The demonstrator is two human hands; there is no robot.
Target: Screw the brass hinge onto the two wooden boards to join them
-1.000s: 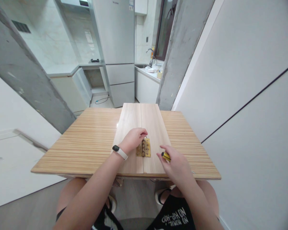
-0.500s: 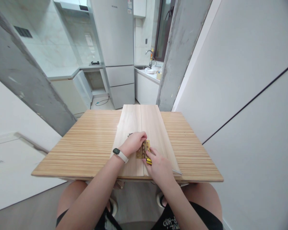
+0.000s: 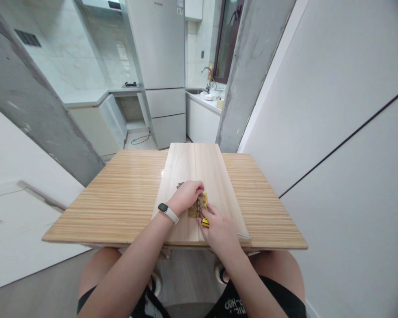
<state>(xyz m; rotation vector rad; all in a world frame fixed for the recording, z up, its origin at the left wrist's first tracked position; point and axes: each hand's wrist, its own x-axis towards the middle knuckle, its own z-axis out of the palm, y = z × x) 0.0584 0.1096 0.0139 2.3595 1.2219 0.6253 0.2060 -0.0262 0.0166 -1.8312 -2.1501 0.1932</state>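
Two pale wooden boards lie side by side, the left board [image 3: 181, 163] meeting the right board [image 3: 210, 168] along a straight seam. A brass hinge [image 3: 202, 201] is spread flat across that seam. Over the hinge's far end, my left hand [image 3: 187, 194] is closed in a pinch; whatever is between the fingertips is too small to make out. My right hand [image 3: 221, 227] wraps round a screwdriver [image 3: 205, 222] with a yellow and black handle, its shaft pointing out to the right. The right fingers also touch the hinge's right leaf. Small dark screws [image 3: 179, 185] lie beyond my left hand.
The boards rest on a striped wooden table [image 3: 119, 198], and my knees are under its front edge. Behind it stand a tall fridge [image 3: 164, 48] and a sink counter [image 3: 204, 117]. A white panel wall [image 3: 345, 176] rises close on the right.
The view has shifted slightly. Both hands stay at the hinge, with the left still pinching and the right still holding the screwdriver.
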